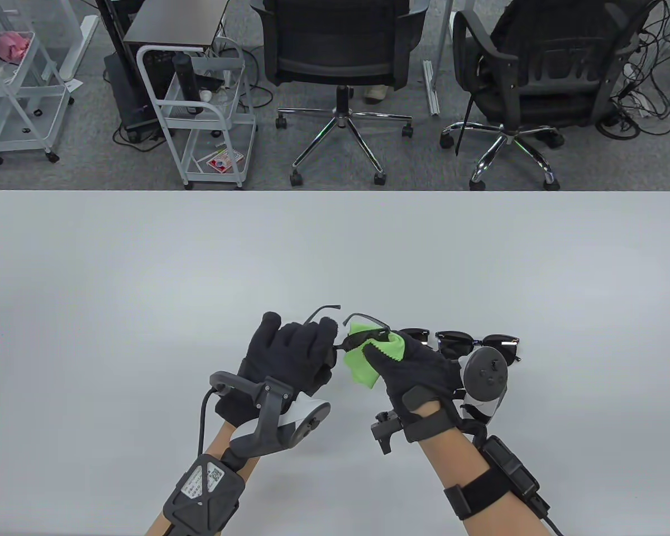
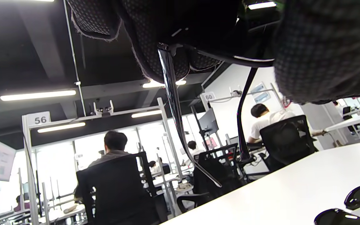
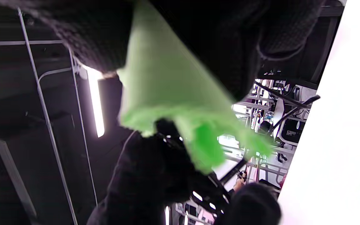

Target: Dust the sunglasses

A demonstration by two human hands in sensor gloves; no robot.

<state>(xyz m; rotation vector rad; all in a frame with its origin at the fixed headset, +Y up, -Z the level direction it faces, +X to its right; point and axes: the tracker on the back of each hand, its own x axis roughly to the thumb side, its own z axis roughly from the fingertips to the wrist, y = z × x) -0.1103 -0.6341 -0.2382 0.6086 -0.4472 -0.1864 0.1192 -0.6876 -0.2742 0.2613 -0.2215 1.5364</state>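
Holding one pair of thin dark-framed sunglasses point(image 1: 363, 330) lifted off the pale grey bench point(image 1: 145, 279), just in front of the body — left hand point(image 1: 290, 357) curled round the frame near one hinge, temples sticking out away from the person. Pinching a small bright green microfibre cloth point(image 1: 368, 363) in the right hand point(image 1: 413, 368), fingers folded round it and pressing it against a lens. Judging the step in hand as the wiping of that lens: doing it well probably means keeping the left grip on the frame rather than on the glass, sandwiching the lens between cloth layers, rubbing lightly in small circles, then shifting to the other lens without letting bare glove fabric smear it; bearing too hard risks bending the slim temples. Counting pairs: one in the hands, plus black thick-browed sunglasses point(image 1: 483, 343) lying on the bench just beyond the right hand — apparently two pairs there, side by side, though partly hidden by the hand and its tracker, so not certain. Counting cloths: one. Counting gloved hands: two, both occupied.
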